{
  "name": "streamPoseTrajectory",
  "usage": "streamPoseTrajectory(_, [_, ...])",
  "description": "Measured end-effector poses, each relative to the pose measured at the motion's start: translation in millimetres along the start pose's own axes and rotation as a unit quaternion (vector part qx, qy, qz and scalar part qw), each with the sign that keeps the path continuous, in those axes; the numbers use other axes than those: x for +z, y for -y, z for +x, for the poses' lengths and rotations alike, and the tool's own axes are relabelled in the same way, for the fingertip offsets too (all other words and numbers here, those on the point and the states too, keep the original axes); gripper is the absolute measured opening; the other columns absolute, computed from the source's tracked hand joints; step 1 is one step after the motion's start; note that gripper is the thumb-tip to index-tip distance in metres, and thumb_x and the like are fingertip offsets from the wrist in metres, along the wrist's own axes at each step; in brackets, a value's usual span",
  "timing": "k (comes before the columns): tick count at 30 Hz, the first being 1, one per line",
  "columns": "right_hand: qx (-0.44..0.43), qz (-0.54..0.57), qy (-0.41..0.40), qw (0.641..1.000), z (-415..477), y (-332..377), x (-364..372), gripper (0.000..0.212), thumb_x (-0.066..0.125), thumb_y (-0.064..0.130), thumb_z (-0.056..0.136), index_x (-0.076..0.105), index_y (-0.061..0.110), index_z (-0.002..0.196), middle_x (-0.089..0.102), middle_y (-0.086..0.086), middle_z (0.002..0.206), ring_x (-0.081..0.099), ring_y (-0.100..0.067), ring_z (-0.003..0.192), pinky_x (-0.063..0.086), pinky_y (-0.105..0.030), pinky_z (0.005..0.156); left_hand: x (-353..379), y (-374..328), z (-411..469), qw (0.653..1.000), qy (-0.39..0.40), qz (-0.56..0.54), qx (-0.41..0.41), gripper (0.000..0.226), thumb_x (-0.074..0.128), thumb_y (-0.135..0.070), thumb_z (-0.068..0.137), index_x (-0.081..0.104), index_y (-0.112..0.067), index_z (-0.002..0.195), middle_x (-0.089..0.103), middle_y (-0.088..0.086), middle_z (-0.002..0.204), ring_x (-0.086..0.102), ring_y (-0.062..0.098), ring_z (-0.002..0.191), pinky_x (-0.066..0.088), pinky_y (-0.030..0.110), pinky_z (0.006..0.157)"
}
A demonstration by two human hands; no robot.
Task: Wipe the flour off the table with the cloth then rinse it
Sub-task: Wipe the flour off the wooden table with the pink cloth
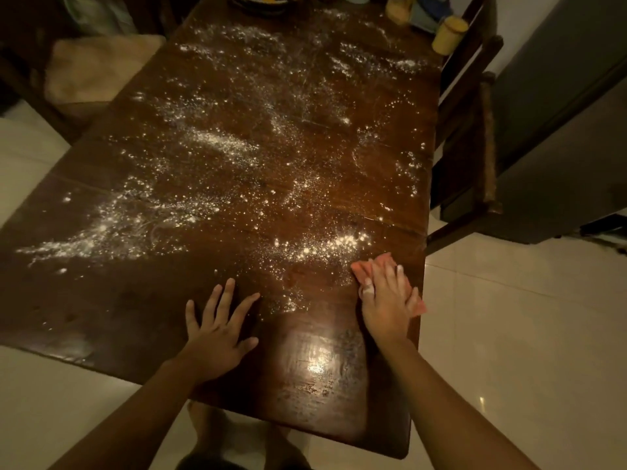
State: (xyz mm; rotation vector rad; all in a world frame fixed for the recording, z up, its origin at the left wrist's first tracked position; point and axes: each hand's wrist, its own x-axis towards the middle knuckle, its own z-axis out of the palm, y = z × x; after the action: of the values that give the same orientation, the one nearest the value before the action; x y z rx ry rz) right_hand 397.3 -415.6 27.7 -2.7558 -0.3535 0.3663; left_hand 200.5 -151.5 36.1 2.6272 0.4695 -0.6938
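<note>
Head view, one dark wooden table (101, 307) on pale floor tiles.
Flour (217, 144): scattered across most of the top, thickest at left and centre; near strip looks clean and shiny.
Cloth (364, 269): pink, at the near right edge, flat under the right hand (386, 300), fingers straight and pressing it down, likely to drag flour along.
Left hand (217, 330): fingers spread flat on bare wood, holding nothing, probably bracing.
Yellow jar (448, 33): far right corner.
Chair (475, 130): right side.
</note>
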Motion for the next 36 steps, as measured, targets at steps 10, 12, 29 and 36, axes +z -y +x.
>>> streamPoseTrajectory(10, [-0.056,0.013,-0.017,0.998,62,-20,-20,0.048,0.032,0.035,0.105,0.031,0.040,0.153,0.028,0.009,0.163,0.015,-0.021,0.154,0.008,-0.059,0.123,0,3,3,1.000,0.016,-0.010,-0.007,0.083,0.007,-0.092,0.067,-0.027,-0.060,0.136,-0.052,-0.008,0.144,-0.044,0.015,0.135,-0.025,0.060,0.105])
streamPoseTrajectory(12, [0.011,0.053,-0.053,0.997,84,11,-13,0.050,0.041,0.026,0.103,0.032,0.033,0.152,0.031,0.005,0.162,0.016,-0.023,0.153,0.004,-0.057,0.123,1,3,2,1.000,0.012,-0.007,-0.006,0.078,0.015,-0.085,0.074,-0.029,-0.062,0.134,-0.053,-0.009,0.144,-0.043,0.016,0.137,-0.026,0.060,0.105])
streamPoseTrajectory(29, [-0.143,0.027,0.017,0.989,60,72,15,0.053,0.046,0.017,0.096,0.046,0.032,0.147,0.034,0.006,0.161,0.011,-0.015,0.154,-0.004,-0.055,0.123,-2,3,4,0.999,0.028,-0.010,-0.014,0.082,0.036,-0.078,0.085,-0.028,-0.063,0.134,-0.054,-0.011,0.142,-0.043,0.016,0.136,-0.025,0.060,0.106])
streamPoseTrajectory(36, [-0.302,0.016,0.077,0.950,68,-5,-13,0.056,0.053,0.015,0.092,0.052,0.047,0.137,0.035,0.022,0.156,0.020,-0.011,0.152,0.006,-0.061,0.123,-4,2,4,0.999,0.026,-0.014,-0.012,0.082,0.037,-0.078,0.084,-0.026,-0.064,0.134,-0.051,-0.011,0.144,-0.042,0.015,0.136,-0.025,0.060,0.106])
